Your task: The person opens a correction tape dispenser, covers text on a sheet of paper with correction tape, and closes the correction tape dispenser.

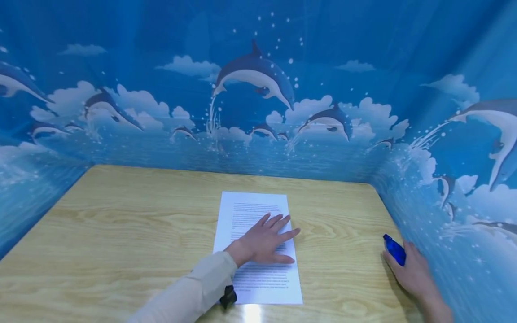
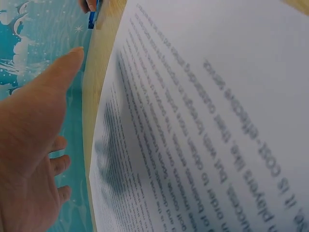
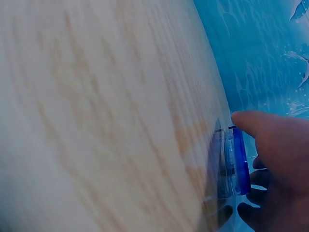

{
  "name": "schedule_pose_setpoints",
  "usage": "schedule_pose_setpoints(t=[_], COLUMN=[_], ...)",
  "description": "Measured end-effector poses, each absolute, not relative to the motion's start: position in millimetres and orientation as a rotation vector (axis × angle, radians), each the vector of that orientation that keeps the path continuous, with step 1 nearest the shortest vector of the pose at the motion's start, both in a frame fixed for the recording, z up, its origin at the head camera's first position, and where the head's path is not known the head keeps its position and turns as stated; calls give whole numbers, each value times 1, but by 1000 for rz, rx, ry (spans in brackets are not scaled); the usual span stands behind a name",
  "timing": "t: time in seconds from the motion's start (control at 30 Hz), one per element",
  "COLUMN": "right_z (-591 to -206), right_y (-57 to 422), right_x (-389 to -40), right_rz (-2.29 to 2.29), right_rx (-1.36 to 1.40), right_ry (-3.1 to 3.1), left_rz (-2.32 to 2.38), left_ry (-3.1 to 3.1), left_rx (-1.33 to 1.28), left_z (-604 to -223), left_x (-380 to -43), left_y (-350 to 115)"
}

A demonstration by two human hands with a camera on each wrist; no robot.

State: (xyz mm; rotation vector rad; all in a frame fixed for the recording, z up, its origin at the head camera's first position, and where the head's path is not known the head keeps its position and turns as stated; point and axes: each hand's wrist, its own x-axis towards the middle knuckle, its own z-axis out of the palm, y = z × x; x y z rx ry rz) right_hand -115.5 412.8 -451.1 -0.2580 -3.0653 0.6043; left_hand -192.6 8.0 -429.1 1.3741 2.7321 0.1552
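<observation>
spreads left hand (image 1: 264, 242) wide over printed sheet (image 1: 264, 274); pinches blue object (image 1: 394, 251) in right hand (image 1: 416, 273), close by dolphin-print curtain (image 1: 468, 264) and table edge (image 1: 385, 211), with broad tabletop (image 1: 121, 233) leftward.

In the head view, the paper (image 1: 223, 233) carries print (image 1: 264, 282) too small for us to read, and the left hand (image 1: 262, 242) covers some lines. The bottom edge cuts off the left sleeve (image 1: 198, 287) and the right forearm (image 1: 438, 309). We cannot identify the small black item (image 1: 228, 297) beside the sleeve, and the right hand (image 1: 416, 271) hides part of the blue object (image 1: 395, 251). In the 2 wrist views, we see each hand cut off at the frame; much of the print and the grain of the table (image 3: 87, 121) blurs.
</observation>
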Motion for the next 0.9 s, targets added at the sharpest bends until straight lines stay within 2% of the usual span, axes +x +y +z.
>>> schedule_pose_setpoints(t=[0.23,0.9], right_z=[-448,-446], right_y=[414,415], right_x=[-116,-114], right_rz=[659,665], right_rx=[-367,-390], right_ry=[-3151,-3159], left_rz=[148,58], left_ry=[2737,2728], left_rx=[1385,1366], left_z=[-428,-420], left_x=[-191,-193], left_y=[4,-1])
